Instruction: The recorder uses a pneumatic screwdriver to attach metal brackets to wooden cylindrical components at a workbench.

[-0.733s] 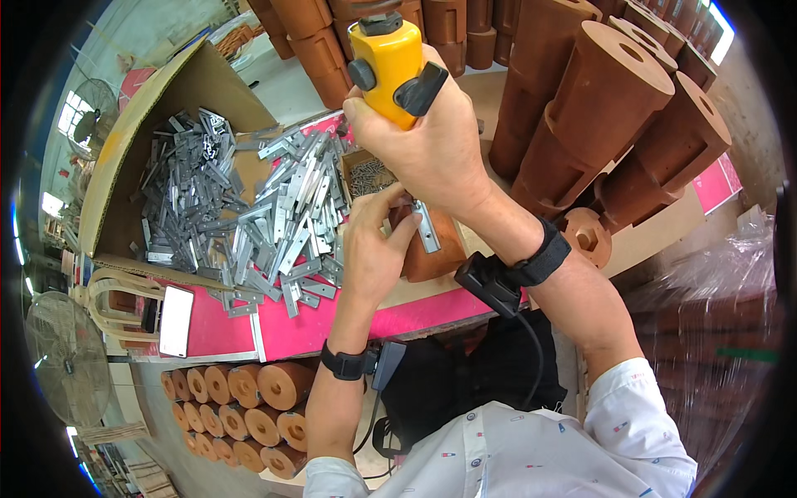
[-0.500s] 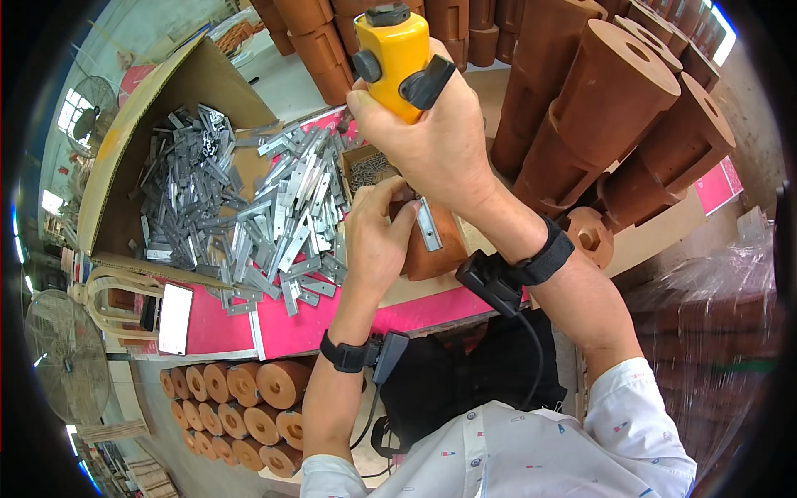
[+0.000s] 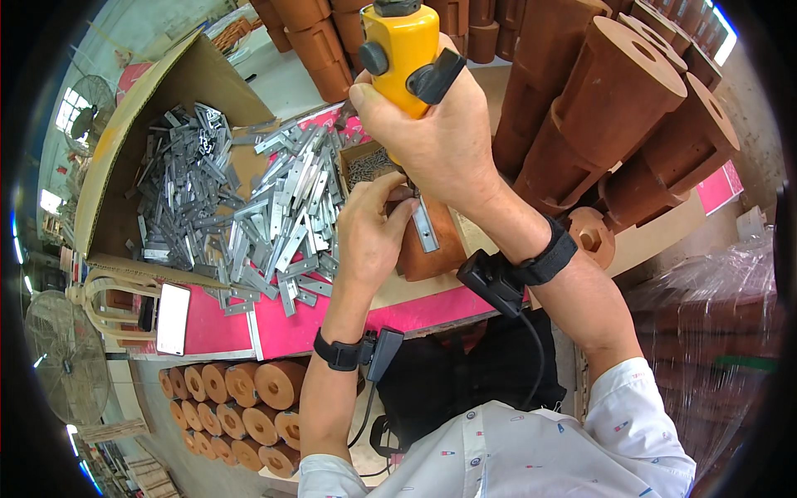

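My right hand point(image 3: 440, 137) is wrapped round a yellow power screwdriver point(image 3: 402, 54) with black knobs, held upright with its tip pointing down. Beneath it, a silver metal strip with screw holes point(image 3: 425, 226) lies on a reddish-brown block point(image 3: 442, 259). My left hand point(image 3: 371, 232) is closed in a pinch at the strip's far end, right by the tool's tip. Whatever sits between those fingers is too small and covered to make out. A small box of screws point(image 3: 365, 168) stands just beyond my left hand.
Loose metal strips point(image 3: 286, 216) are heaped at the left, spilling from a cardboard box point(image 3: 112, 178). Tall brown cylinders point(image 3: 610, 91) stand at the right and back. A white phone-like slab point(image 3: 173, 319) is at the table's left edge. More cylinders point(image 3: 278, 384) are stacked below.
The yellow screwdriver and my right hand have shifted slightly right. My left hand, still pinched, has moved a little left, and the block with its strip has shifted slightly left.
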`<control>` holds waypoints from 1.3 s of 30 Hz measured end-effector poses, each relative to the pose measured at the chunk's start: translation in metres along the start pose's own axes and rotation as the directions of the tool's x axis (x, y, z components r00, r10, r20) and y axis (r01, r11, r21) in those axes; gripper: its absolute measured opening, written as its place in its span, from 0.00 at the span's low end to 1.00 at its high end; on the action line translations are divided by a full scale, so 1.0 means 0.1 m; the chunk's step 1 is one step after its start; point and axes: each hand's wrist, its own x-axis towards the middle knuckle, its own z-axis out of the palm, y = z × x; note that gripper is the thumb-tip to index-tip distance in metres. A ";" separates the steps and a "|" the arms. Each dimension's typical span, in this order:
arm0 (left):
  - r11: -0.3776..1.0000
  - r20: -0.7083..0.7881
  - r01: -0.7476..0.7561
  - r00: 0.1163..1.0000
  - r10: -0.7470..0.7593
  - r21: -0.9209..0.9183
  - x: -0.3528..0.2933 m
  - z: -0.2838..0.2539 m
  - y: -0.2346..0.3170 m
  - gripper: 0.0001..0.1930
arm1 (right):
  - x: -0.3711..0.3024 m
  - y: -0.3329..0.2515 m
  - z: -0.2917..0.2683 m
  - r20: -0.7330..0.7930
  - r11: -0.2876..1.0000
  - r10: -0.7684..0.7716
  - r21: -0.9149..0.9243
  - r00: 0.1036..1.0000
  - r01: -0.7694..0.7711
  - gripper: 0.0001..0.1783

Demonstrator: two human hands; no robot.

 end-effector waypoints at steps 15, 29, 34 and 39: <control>1.000 0.262 -0.015 0.965 0.010 0.015 -0.20 -0.14 -0.04 0.50 | 0.01 0.02 -0.01 0.026 1.000 0.007 -0.003 1.000 -0.007 0.27; 0.999 0.295 0.043 0.955 -0.035 -0.021 -0.30 -0.09 -0.13 0.65 | 0.00 0.00 0.03 0.046 0.999 0.041 -0.003 0.998 -0.041 0.27; 0.998 0.283 0.040 0.959 -0.026 -0.047 -0.30 -0.08 -0.14 0.66 | 0.02 0.03 0.01 0.027 0.999 0.003 -0.047 1.000 -0.001 0.26; 0.998 0.286 0.051 0.957 -0.039 -0.037 -0.29 -0.08 -0.12 0.67 | 0.02 0.03 0.00 0.054 0.999 0.046 -0.026 0.997 -0.045 0.26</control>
